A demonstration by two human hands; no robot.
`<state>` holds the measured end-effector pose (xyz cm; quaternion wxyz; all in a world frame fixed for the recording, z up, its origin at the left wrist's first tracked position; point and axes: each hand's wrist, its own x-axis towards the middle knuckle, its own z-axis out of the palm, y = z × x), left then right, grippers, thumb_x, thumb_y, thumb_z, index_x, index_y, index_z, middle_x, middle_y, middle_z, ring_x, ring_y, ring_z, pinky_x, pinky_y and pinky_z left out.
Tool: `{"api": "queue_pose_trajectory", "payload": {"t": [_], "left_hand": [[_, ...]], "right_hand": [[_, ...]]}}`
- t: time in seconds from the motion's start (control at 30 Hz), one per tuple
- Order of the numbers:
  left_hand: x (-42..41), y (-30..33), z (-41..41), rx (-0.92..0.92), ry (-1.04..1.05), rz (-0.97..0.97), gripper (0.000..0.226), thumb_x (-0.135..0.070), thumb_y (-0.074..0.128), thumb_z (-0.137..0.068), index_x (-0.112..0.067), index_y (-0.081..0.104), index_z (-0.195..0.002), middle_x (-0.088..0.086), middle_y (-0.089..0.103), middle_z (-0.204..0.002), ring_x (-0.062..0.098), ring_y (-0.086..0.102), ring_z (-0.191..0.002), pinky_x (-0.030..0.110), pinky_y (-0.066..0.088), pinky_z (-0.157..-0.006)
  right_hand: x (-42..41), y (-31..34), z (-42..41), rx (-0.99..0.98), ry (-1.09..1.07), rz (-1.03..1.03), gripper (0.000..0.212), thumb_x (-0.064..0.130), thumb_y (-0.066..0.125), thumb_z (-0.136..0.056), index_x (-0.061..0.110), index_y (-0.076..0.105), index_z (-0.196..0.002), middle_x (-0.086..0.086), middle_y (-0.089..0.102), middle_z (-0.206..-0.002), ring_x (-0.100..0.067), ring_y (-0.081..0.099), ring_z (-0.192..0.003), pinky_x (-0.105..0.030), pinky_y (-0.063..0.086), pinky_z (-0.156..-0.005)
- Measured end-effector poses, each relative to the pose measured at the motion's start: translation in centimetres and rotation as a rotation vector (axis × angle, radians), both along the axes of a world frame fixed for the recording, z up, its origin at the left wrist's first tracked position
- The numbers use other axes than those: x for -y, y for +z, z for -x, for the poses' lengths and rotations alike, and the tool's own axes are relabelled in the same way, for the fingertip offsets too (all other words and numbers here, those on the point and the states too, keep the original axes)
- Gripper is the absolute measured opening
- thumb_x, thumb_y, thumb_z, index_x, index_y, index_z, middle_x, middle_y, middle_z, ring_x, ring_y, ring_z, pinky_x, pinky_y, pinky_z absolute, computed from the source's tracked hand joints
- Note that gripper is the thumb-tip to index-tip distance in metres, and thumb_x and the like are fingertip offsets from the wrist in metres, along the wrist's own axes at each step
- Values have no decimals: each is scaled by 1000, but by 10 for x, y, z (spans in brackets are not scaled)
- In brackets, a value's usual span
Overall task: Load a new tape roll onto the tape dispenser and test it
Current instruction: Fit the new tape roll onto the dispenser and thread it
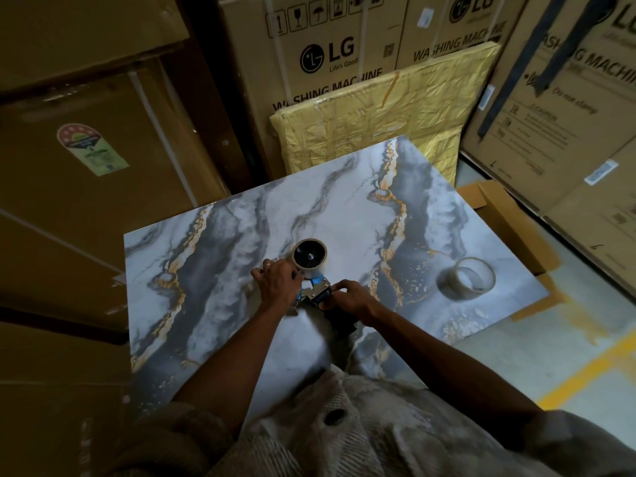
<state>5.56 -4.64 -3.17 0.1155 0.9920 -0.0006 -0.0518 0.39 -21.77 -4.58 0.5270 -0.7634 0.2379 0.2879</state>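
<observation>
While both hands are gripping the tape dispenser (318,297) — left hand (277,282) near its roll (309,254), right hand (349,297) clasping the handle — it is looking light and rigid, best held there.

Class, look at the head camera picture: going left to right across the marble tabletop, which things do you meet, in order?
Left hand → tape roll on the dispenser → right hand on the dispenser's grip → loose tape roll lying apart on the tabletop.

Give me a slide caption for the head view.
Both hands work a tape dispenser carrying a roll on a marble-patterned table; a second tape roll lies to the right.
</observation>
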Motion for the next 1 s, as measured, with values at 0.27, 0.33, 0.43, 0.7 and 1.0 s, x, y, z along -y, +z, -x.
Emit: {"api": "queue_pose_trajectory", "payload": {"t": [0.27, 0.33, 0.43, 0.7, 1.0], "left_hand": [[-5, -3, -1, 17, -35, 29, 13, -34, 66, -89, -23, 72, -84, -2, 71, -99, 25, 50, -114, 41, 29, -89], [-7, -1, -1, 30, -53, 20, 11, -32, 67, -88, -23, 72, -86, 0, 71, -99, 26, 51, -113, 41, 29, -89], [-8, -1, 0, 36, -69, -3, 11, -29, 66, -88, -22, 72, -82, 0, 71, -98, 25, 52, -112, 41, 31, -90], [-12, 2, 2, 56, -140, -39, 14, -28, 59, -92, -21, 71, -89, 0, 69, -99, 23, 53, -110, 40, 32, -91], [-11, 11, 6, 17, -121, 4, 9, -19, 59, -89, -17, 67, -84, 5, 68, -100, 26, 53, -111, 40, 35, -92]], "right_hand": [[0, -1, -1, -7, -6, 2, 49, 24, 84, -74, 14, 65, -118, -12, 64, -122, -23, 67, -104, -28, 56, -71], [0, -1, -2, -7, -3, 3, 48, 23, 84, -75, 14, 66, -118, -12, 64, -122, -22, 67, -101, -26, 55, -67], [1, -1, -1, -9, 6, 0, 48, 22, 83, -77, 14, 64, -120, -11, 65, -117, -17, 64, -88, -23, 51, -60], [2, -5, -1, 5, 0, -3, 48, 24, 84, -75, 14, 65, -118, -11, 67, -116, -17, 66, -90, -25, 54, -67], [2, -7, -2, 0, -20, -17, 45, 21, 83, -76, 13, 66, -117, -9, 68, -108, -20, 67, -97, -35, 59, -82]]}}
